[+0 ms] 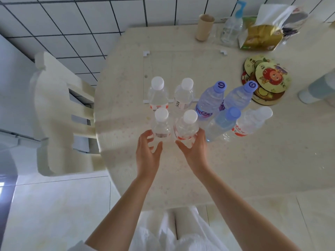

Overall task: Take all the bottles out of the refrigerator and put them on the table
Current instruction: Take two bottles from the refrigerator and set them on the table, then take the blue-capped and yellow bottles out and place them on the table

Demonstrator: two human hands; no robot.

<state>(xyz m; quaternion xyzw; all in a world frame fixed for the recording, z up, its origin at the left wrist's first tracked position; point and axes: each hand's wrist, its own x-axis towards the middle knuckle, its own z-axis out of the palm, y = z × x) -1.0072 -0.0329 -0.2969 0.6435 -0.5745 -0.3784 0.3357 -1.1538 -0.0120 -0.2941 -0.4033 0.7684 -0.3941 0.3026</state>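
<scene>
Head view: a person stands at the lower edge of the frame, both arms reaching to a pale table [235, 169] in the middle.
Left hand [147, 151]: its grip is curled round the base of the small white-capped bottle [161, 124], thumb on one side and fingers on the other.
Right hand [194, 147]: its grip holds the base of the second white-capped bottle [186, 126] in the same way, just beside the first.
Both held bottles: upright; they seem to stand on the table, but I cannot tell if the bases touch it fully.
Other bottles: six more stand in the centre and centre right, namely two white-capped bottles behind [157, 93], two purple-capped bottles [210, 102], one blue-capped bottle [223, 124] and one clear bottle at the right [252, 122].
Refrigerator: a white body at the left edge of the frame may be it, but its inside is not visible.
Progress: eight bottles are on the table, so I judge the task to be far along; whether any remain inside, the picture does not show.
Upper right: a cardboard tube [204, 27], a pump dispenser [232, 28] and round coasters [266, 78].
</scene>
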